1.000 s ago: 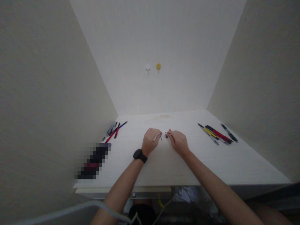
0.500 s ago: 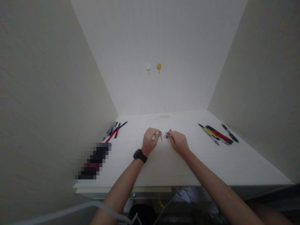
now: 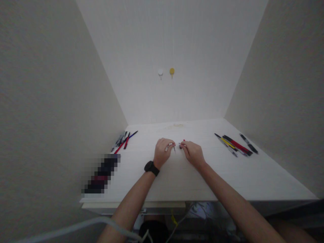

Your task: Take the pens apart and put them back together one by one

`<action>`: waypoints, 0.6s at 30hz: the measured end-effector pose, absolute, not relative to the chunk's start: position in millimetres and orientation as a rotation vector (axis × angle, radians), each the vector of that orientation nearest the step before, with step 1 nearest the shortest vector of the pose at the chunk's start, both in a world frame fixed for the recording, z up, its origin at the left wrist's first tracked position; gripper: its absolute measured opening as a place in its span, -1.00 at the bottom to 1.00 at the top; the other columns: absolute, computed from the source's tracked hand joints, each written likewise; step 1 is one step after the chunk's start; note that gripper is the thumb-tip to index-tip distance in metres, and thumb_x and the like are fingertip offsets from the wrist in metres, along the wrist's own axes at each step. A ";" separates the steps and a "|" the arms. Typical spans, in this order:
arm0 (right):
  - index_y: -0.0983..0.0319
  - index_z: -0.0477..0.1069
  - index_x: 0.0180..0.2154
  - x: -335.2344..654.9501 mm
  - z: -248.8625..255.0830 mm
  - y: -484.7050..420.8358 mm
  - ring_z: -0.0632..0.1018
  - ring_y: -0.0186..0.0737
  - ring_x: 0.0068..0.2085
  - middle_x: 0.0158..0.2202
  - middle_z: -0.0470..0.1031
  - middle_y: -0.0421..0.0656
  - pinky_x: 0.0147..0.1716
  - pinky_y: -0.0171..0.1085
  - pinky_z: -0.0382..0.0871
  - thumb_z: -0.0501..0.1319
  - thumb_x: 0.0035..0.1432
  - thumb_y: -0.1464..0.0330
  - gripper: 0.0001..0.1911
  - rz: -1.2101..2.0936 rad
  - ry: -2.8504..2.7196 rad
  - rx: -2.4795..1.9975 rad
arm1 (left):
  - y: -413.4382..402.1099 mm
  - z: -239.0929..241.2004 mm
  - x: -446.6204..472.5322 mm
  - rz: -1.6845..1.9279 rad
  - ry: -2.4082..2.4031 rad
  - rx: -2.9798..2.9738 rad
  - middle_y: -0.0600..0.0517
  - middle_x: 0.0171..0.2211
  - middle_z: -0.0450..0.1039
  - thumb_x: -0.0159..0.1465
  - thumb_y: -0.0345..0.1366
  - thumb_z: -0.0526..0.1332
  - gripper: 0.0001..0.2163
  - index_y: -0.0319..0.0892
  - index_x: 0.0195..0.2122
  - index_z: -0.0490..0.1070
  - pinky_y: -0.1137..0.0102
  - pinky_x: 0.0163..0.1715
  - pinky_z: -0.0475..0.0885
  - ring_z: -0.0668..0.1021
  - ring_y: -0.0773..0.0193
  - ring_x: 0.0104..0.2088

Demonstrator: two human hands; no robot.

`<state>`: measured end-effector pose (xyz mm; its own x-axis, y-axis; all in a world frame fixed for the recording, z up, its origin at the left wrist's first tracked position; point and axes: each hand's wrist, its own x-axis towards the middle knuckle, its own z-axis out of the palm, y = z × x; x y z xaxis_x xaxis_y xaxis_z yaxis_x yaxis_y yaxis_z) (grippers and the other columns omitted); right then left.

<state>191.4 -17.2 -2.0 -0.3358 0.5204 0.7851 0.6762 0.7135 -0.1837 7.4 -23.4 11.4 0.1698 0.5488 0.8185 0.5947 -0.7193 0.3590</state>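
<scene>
Your L hand is curled, its grip pinching a thin dk rod b/w thumb and fingertips; it's slim, straight, angled down twd the bench. Can't tell if its tip touches. Your R hand faces it, narrow gap b/w the two, grip pinching a sm. dk bit mostly hidden by fingers; a red end shows just behind. Too sm. to tell material. Rod and bit are approx. mid-bench.

Bench is flat, white, w/ faint horiz. streaks. On your L, by the side wall: slim red pen and a heap of clear/blk pens. Pixelated patch nearer you, contents unreadable. On your R: slim yellow pen, long red pens w/ blk ends alongside, plus a blk pen w/ pale middle, set apart.

Blk round-faced watch on your L wrist. Back wall: white, vert. streaks, w/ round white hook and yellow hook side by side.
</scene>
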 end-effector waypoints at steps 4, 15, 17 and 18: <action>0.26 0.44 -0.25 191.3 -1.2 -17.4 0.55 -0.24 -0.34 -0.35 0.57 -0.09 -0.30 -0.30 0.33 0.02 0.34 0.34 -0.75 -0.213 -2.023 -0.917 | -23.1 11.0 7.5 -1.608 -1.183 -2.349 0.03 -0.37 0.53 0.28 -0.35 0.19 -0.93 -0.15 -0.35 0.43 0.30 -0.21 0.31 0.49 0.26 -0.30; 0.26 0.44 -0.27 190.8 -0.7 -18.5 0.55 -0.24 -0.35 -0.35 0.57 -0.08 -0.30 -0.31 0.32 0.02 0.34 0.35 -0.75 -0.208 -2.030 -0.910 | -23.1 11.3 7.3 -1.523 -1.168 -2.363 0.02 -0.35 0.53 0.32 -0.36 0.14 -0.89 -0.14 -0.34 0.42 0.30 -0.21 0.31 0.48 0.26 -0.29; 0.27 0.44 -0.27 190.8 -0.8 -18.4 0.56 -0.23 -0.34 -0.35 0.57 -0.07 -0.30 -0.31 0.31 0.03 0.34 0.36 -0.76 -0.200 -2.026 -0.903 | -23.2 11.4 7.3 -1.528 -1.172 -2.354 0.03 -0.35 0.53 0.31 -0.36 0.14 -0.89 -0.14 -0.34 0.42 0.30 -0.21 0.30 0.48 0.26 -0.30; 0.27 0.44 -0.27 190.7 -0.7 -18.5 0.56 -0.24 -0.35 -0.35 0.57 -0.08 -0.30 -0.31 0.31 0.04 0.33 0.36 -0.77 -0.193 -2.029 -0.901 | -23.0 11.2 7.3 -1.533 -1.173 -2.349 0.04 -0.36 0.53 0.31 -0.36 0.14 -0.89 -0.14 -0.35 0.42 0.30 -0.21 0.30 0.47 0.26 -0.30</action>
<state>190.7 -18.5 -0.7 -0.3476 0.5244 0.7773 0.6616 0.7246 -0.1930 7.3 -23.0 11.2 0.1962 0.5436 0.8161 0.6455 -0.6981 0.3098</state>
